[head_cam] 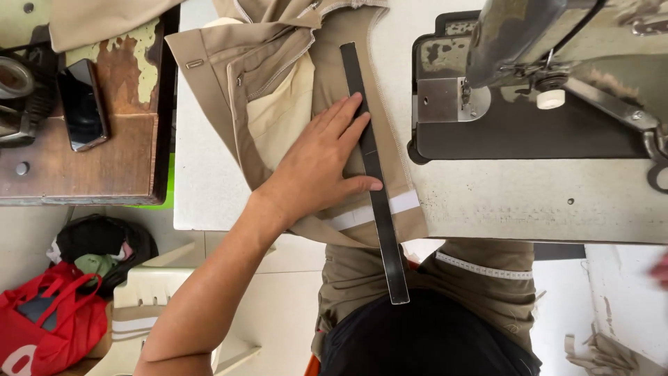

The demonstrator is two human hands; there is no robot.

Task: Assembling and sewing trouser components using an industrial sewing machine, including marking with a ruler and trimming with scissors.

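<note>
A long black ruler (376,182) lies lengthwise on tan trousers (292,90), running from far to near across the cloth and past the near edge of the white counter (202,174), its near end over the person's lap. The left hand (321,161) rests flat on the cloth just left of the ruler, fingers spread wide and holding nothing, the fingertips and thumb touching the ruler's left edge. Under the near part of the ruler a white strip (369,212) crosses the trouser fabric. A cream pocket lining (278,115) shows on the opened trousers to the left of the hand. The right hand is hardly in view: only a blurred reddish edge shows at the far right of the picture, and I cannot tell its state.

To the right of the trousers a sewing machine (536,83) stands on the counter, its dark bed near the ruler's far half. A white measuring tape (483,267) lies across the lap near the counter's edge. To the left, a brown wooden stand (104,139) with peeling paint carries a dark phone (83,104). On the floor at near left sit a red bag (49,324) and a pale plastic stool (160,292)
</note>
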